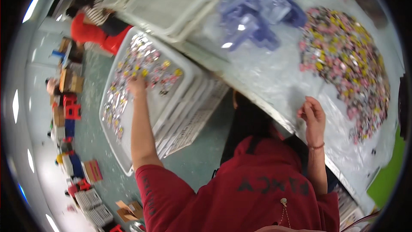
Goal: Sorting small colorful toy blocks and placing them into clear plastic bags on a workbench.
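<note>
My left hand [137, 85] reaches into a white plastic tray [161, 101] at the left, its fingers closed down among small loose pieces [122, 88] in silver, pink, yellow and black. Whatever lies between those fingertips is too small to make out. Above the table's near edge hovers my right hand [314, 114], a red bracelet on the wrist. Its fingers are loosely bent and apart, with nothing visible in them. It is nearest to a big heap of the same kind of small pieces [343, 56], spread over clear plastic sheeting [274, 75].
Several stacked trays [184, 122] support the top one. Translucent blue-violet plastic pieces [262, 13] lie piled at the table's far side. Beyond the tray, another person [101, 17] sits near red stools [86, 30]. Boxes and crates [94, 208] line the floor at left.
</note>
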The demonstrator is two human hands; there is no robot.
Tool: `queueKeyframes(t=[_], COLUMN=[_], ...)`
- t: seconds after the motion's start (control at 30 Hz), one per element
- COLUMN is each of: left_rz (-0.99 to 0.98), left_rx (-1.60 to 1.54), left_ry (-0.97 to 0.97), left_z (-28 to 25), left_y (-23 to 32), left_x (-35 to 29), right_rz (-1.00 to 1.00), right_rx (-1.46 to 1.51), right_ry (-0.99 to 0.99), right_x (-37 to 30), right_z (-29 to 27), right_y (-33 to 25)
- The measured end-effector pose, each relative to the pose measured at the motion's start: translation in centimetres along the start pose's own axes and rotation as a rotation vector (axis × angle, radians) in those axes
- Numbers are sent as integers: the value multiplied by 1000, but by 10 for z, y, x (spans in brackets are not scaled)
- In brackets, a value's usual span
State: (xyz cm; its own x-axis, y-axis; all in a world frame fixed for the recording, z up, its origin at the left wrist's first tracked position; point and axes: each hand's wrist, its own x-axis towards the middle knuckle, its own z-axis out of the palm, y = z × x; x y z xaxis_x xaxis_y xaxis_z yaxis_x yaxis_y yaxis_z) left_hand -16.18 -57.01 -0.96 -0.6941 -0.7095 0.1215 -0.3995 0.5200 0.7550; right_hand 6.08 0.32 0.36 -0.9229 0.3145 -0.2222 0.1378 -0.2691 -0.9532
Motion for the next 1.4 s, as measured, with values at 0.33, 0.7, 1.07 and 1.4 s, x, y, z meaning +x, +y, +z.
queueKeyframes(t=[0.33, 0.7, 1.07, 1.4], left_rz=[1108, 1253, 1307, 1243], left_rx=[-157, -39, -101, -144], left_ry=[-449, -354, -184, -296], left_z=[85, 224, 186, 186], left_y=[180, 219, 218, 190], left_x=[-209, -307, -244, -215], right_rz=[20, 37, 44, 86], right_rx=[98, 80, -172, -187], right_ry=[28, 142, -44, -111], right_x=[-10, -34, 10, 12], right_z=[-30, -52, -20, 8], right_y=[17, 18, 9, 14])
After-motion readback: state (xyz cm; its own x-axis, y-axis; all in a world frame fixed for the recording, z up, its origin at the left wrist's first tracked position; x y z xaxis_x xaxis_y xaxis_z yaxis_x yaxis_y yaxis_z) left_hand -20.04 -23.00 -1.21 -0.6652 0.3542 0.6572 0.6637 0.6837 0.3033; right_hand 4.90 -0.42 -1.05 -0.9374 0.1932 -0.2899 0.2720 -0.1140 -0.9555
